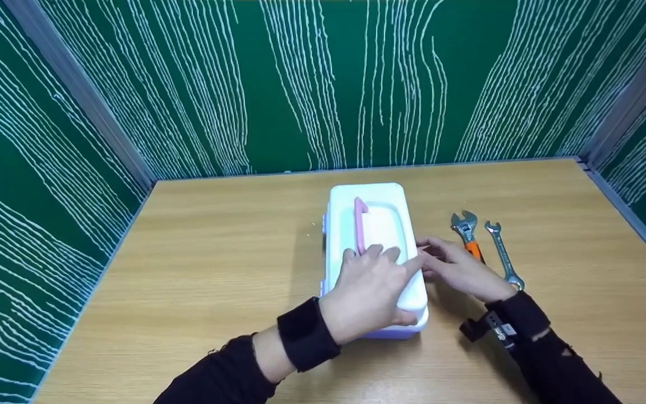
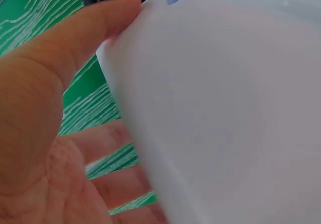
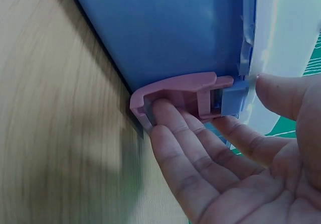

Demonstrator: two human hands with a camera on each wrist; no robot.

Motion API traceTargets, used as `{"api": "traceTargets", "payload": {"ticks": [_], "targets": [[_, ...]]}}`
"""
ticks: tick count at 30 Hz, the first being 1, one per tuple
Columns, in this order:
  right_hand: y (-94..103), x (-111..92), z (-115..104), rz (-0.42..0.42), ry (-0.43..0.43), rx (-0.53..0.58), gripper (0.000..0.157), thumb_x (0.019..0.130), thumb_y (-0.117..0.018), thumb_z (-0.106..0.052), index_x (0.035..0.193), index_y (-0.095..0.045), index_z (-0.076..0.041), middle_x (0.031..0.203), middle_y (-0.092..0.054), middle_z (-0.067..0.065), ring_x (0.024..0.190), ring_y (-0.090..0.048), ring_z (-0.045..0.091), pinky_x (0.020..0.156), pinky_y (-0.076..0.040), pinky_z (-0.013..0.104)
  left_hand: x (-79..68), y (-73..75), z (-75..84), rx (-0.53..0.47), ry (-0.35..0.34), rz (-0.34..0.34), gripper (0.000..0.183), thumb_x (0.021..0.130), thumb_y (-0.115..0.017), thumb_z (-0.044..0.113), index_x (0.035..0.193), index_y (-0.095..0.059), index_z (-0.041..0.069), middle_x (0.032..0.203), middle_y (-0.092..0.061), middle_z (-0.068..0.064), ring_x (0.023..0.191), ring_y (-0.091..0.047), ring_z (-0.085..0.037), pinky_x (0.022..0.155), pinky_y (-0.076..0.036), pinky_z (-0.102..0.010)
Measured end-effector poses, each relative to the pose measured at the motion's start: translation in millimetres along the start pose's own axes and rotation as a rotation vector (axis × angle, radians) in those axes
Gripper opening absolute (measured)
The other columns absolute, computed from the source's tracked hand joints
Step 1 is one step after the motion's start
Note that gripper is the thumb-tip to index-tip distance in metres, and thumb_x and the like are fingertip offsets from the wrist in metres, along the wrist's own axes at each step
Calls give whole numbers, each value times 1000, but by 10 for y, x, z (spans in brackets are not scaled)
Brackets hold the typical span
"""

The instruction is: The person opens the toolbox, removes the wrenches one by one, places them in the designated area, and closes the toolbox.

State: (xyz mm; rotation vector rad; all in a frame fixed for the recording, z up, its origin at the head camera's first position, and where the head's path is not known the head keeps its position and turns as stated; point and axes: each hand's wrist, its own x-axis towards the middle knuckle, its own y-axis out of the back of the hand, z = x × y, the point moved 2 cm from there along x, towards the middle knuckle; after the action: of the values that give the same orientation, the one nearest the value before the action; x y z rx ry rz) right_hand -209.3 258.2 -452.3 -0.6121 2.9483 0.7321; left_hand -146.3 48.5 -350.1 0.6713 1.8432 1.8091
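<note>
A storage box with a white lid (image 1: 370,192) and a blue-purple body (image 3: 160,28) stands lengthwise on the table. A pink carry handle (image 1: 359,224) lies on the lid. My left hand (image 1: 368,292) rests on the lid's near half, fingers spread, with the thumb at the near right edge. At the box's right side is my right hand (image 1: 463,272). In the right wrist view its fingertips are tucked into a pink latch (image 3: 175,86), and the thumb (image 3: 281,93) touches the lid's rim. Whether the latch is fastened cannot be told.
Right of the box lie an adjustable wrench (image 1: 464,221) with an orange grip, partly behind the right hand, and a double-ended spanner (image 1: 503,252). Green walls with white wavy lines (image 1: 300,84) border the wooden table (image 1: 216,241) at the back and sides.
</note>
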Motion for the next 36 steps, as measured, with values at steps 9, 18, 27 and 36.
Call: {"api": "traceTargets", "payload": {"ticks": [9, 18, 27, 36], "targets": [[-5, 8, 9, -7, 29, 22, 53, 115, -50, -35, 152, -49, 2, 149, -59, 27, 129, -68, 36, 101, -63, 33, -264, 118, -395, -279, -57, 306, 65, 97, -75, 56, 149, -64, 19, 152, -64, -9, 137, -65, -26, 110, -56, -51], [5, -30, -6, 19, -21, -26, 59, 114, -51, -44, 156, -48, -3, 152, -58, 25, 130, -68, 35, 104, -62, 39, -334, -80, -942, -719, 171, 468, 45, 106, -69, 24, 148, -63, 10, 150, -64, -11, 144, -59, -25, 122, -49, -41], [-5, -11, -2, 37, -13, -39, 56, 114, -51, -43, 153, -51, -3, 149, -61, 24, 128, -69, 33, 102, -63, 36, -318, -405, -1059, -828, 271, 388, 50, 106, -68, 27, 153, -58, 9, 166, -48, -18, 154, -46, -36, 126, -42, -57], [-43, 22, 1, 71, -7, -42, 53, 115, -50, -41, 150, -54, -1, 144, -65, 23, 128, -68, 32, 101, -63, 32, -330, -539, -1019, -942, 300, 344, 52, 107, -67, 26, 154, -57, 7, 166, -46, -21, 148, -54, -36, 108, -59, -40]]}}
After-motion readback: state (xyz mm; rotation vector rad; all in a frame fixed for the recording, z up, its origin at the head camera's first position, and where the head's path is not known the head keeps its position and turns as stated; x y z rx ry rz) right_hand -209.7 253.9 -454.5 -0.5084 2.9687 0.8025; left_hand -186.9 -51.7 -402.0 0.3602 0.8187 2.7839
